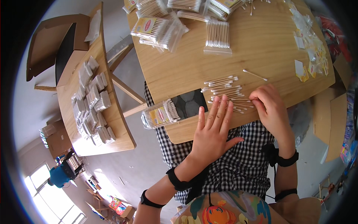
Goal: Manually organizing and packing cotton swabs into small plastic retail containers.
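A loose pile of wooden cotton swabs [225, 86] lies on the table near its front edge. My left hand [214, 130] rests flat over the near side of the pile, fingers stretched out. At the pile's right end my right hand [269, 108] is closed, thumb and forefinger pinched at the tip of a cotton swab [242, 100]. One stray swab [255, 74] lies apart, beyond the pile. To the left, a clear packet [156, 115] with a yellow card is filled with swabs, their white tips toward a dark patterned pad [189, 104]. The packet partly overhangs the table edge.
Filled swab packets [158, 30] are heaped at the far left of the table [261, 44], with one packet [217, 35] beside them. Empty bags and yellow cards [311, 48] lie along the right edge. Another table holds many packets [91, 104]. A person [59, 175] is in the background.
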A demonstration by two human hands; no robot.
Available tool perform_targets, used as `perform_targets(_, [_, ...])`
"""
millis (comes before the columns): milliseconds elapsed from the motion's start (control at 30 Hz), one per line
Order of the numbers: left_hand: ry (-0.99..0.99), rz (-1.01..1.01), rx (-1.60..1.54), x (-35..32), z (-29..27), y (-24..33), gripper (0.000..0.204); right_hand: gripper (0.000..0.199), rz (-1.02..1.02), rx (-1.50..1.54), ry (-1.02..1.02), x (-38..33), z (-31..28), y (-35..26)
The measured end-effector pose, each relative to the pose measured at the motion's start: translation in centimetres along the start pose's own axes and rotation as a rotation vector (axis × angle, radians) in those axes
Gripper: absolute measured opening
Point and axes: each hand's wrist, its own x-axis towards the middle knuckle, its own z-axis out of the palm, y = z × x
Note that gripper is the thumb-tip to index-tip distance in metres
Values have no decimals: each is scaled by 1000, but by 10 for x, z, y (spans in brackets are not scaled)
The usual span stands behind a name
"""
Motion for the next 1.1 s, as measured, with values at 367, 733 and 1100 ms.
perform_targets(367, [9, -28, 103, 3, 14, 3, 105, 9, 78, -109, -7, -10, -15, -6])
perform_targets(733, [164, -180, -109, -5, -4, -8, 107, 19, -127, -183, -89, -18, 10, -19])
perform_targets(1100, [573, -171, -853, 5, -3, -28, 71, 24, -4, 28, 63, 8, 23, -19])
